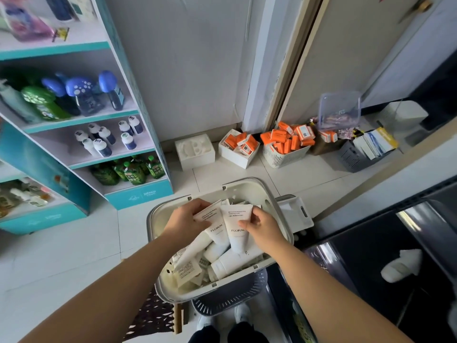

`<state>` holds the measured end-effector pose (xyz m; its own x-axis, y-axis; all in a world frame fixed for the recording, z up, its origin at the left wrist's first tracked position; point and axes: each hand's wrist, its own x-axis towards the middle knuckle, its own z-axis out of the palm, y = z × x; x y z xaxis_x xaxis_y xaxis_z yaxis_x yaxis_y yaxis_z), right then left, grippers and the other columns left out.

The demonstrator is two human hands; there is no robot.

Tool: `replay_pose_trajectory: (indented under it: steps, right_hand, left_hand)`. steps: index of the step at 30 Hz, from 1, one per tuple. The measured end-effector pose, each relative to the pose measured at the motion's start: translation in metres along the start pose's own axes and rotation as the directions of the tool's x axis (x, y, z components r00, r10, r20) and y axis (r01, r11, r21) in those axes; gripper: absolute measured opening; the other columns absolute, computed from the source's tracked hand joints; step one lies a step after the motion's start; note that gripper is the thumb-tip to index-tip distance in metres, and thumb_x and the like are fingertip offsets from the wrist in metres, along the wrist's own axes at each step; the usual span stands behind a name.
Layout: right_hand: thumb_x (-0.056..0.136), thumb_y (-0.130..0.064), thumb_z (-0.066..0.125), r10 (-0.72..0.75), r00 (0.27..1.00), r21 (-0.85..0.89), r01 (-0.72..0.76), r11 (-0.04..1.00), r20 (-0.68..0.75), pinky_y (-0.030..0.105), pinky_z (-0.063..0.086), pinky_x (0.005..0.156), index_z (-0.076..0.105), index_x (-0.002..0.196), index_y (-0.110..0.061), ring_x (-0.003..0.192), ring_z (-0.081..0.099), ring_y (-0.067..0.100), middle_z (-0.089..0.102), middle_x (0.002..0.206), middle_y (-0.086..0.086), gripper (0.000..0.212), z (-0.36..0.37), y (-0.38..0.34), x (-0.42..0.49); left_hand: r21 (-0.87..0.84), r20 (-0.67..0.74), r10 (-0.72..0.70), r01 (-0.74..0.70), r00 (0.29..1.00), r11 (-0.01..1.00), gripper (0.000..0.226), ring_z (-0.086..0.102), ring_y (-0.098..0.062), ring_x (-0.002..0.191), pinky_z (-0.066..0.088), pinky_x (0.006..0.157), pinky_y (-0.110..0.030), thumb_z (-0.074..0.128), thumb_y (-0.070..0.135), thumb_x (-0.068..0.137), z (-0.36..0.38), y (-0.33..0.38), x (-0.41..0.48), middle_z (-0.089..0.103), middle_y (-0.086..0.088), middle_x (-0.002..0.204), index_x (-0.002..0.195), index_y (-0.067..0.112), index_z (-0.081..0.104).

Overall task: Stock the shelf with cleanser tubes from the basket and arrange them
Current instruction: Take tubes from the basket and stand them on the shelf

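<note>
Two tubes: one per hand, held just over the basket [158, 216].
Left hand [184, 219]: fingers pinched the flat end of the left tube [215, 225].
Right hand [263, 227]: thumb and fingers pinched the right tube [237, 225].
Axis: both near upright in view, flat ends toward the wall, caps toward the pile.
Risk: edge pinches were probably weak; either tube could slip back.
Shelf [138, 112]: well apart, left.

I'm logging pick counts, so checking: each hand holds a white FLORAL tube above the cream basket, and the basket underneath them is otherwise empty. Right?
Not quite. The head view shows the left hand and right hand each holding a white FLORAL tube above the cream basket, but the basket is not empty: many more white tubes lie piled inside it.
</note>
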<state>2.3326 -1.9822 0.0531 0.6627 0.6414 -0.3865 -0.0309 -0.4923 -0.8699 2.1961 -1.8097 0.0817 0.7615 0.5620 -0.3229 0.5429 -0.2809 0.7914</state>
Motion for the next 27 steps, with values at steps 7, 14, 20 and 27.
replay_pose_trajectory:
  steps: [7, 14, 20, 27]
  right_hand:
    - [0.084, -0.004, 0.071, -0.034, 0.997, 0.196, 0.048, 0.980, -0.075, 0.018, 0.056, 0.075, 0.066, 0.101, -0.017, 0.089, 0.068, -0.004, 0.072, 0.098, -0.011, 0.021, -0.026, -0.035, -0.024]
    - [0.083, 0.001, 0.070, -0.126, 0.964, 0.330, 0.200, 0.923, -0.233, 0.024, 0.057, 0.077, 0.069, 0.099, -0.018, 0.094, 0.071, 0.010, 0.076, 0.098, -0.006, 0.025, -0.074, -0.085, -0.060]
    - [0.083, 0.000, 0.069, -0.175, 0.900, 0.375, 0.335, 0.864, -0.400, 0.029, 0.059, 0.076, 0.067, 0.105, -0.017, 0.096, 0.071, 0.015, 0.075, 0.102, -0.001, 0.028, -0.121, -0.114, -0.116]
    - [0.085, -0.005, 0.067, -0.270, 0.755, 0.287, 0.516, 0.807, -0.597, 0.035, 0.061, 0.072, 0.068, 0.108, -0.013, 0.095, 0.072, 0.022, 0.075, 0.104, 0.003, 0.024, -0.169, -0.140, -0.209]
  left_hand:
    - [-0.237, 0.004, 0.062, -0.059, 0.998, 0.970, 0.032, 0.069, -0.022, 0.075, 0.060, 0.065, -0.033, 0.080, 0.009, 0.074, -0.017, 0.031, 0.005, 0.074, 0.002, 0.089, 0.092, 0.028, 0.061]
    - [-0.529, 0.132, 0.258, -0.152, 0.957, 0.835, 0.029, 0.070, -0.026, 0.093, 0.057, 0.080, -0.038, 0.069, -0.003, 0.081, -0.026, 0.101, 0.014, 0.075, -0.007, 0.097, 0.105, 0.013, 0.062]
    - [-0.628, 0.194, 0.429, -0.225, 0.882, 0.745, 0.033, 0.069, -0.030, 0.100, 0.056, 0.086, -0.046, 0.064, 0.000, 0.083, -0.016, 0.172, -0.001, 0.073, -0.011, 0.107, 0.115, 0.006, 0.060]
    - [-0.659, 0.244, 0.624, -0.344, 0.743, 0.668, 0.024, 0.072, -0.022, 0.083, 0.058, 0.061, -0.031, 0.062, 0.001, 0.084, 0.016, 0.262, -0.052, 0.075, -0.007, 0.097, 0.104, 0.014, 0.062]
